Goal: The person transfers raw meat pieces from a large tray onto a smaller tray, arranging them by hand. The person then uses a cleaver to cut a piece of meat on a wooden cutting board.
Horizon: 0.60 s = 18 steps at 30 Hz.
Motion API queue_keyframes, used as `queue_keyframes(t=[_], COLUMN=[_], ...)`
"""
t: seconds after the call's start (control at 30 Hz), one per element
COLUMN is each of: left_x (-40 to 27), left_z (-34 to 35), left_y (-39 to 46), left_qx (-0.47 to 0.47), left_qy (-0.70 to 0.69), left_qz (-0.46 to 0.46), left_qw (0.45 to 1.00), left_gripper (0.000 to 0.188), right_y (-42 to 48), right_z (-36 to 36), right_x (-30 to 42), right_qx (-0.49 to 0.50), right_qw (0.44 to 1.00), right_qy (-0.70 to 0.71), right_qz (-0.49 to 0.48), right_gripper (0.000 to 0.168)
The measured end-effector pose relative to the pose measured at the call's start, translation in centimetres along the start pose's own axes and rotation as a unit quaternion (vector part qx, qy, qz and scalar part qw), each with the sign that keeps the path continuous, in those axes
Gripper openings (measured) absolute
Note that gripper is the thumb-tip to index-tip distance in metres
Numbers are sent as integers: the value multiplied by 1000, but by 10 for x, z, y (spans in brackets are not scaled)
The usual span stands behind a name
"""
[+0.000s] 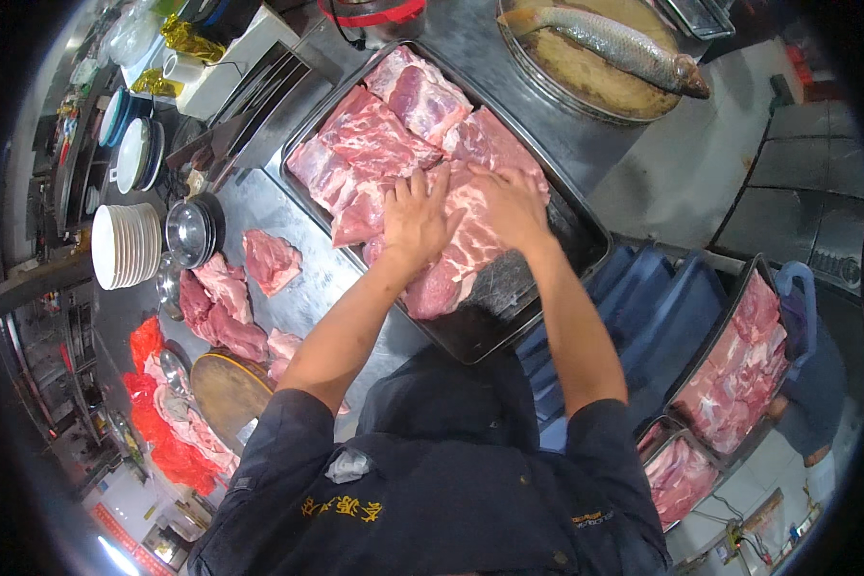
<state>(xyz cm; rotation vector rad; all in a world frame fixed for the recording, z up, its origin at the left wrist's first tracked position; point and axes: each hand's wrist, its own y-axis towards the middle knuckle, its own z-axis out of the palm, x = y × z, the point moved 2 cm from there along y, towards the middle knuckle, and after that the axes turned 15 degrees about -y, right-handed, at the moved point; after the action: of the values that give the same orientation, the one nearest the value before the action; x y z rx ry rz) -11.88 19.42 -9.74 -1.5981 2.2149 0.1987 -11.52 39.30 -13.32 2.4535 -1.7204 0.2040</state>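
A dark metal tray (504, 288) lies on the steel counter before me, with large slabs of raw meat (385, 137) laid over most of it. My left hand (417, 216) rests spread on a ribbed slab of raw meat (468, 234) in the tray's middle. Beside it, my right hand (513, 205) presses on the same slab, its fingers pointing away from me and partly lost against the meat. Neither hand is closed round anything. The tray's near corner shows bare metal.
A whole fish (619, 47) lies on a round chopping board (583, 86) at the upper right. Left are stacked white plates (126, 245), metal bowls (189, 234), loose meat (270, 261) and another round board (230, 392). More meat trays (727, 360) stand at right, near a partly visible person (813, 381).
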Motion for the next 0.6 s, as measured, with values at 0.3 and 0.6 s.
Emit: queue_keyframes(t=[0.3, 0.6], left_x=[25, 61], left_z=[8, -19], left_y=[15, -89], left_qx=[23, -256], left_qy=[-60, -147], left_qz=[-88, 9], left_qw=[994, 955], left_gripper=[84, 67], right_y=[-31, -36], right_z=[-13, 1], right_x=[47, 32], right_qx=[-57, 19], right_qw=[993, 992], right_qy=[-30, -121], right_qz=[102, -9], right_gripper=[74, 78])
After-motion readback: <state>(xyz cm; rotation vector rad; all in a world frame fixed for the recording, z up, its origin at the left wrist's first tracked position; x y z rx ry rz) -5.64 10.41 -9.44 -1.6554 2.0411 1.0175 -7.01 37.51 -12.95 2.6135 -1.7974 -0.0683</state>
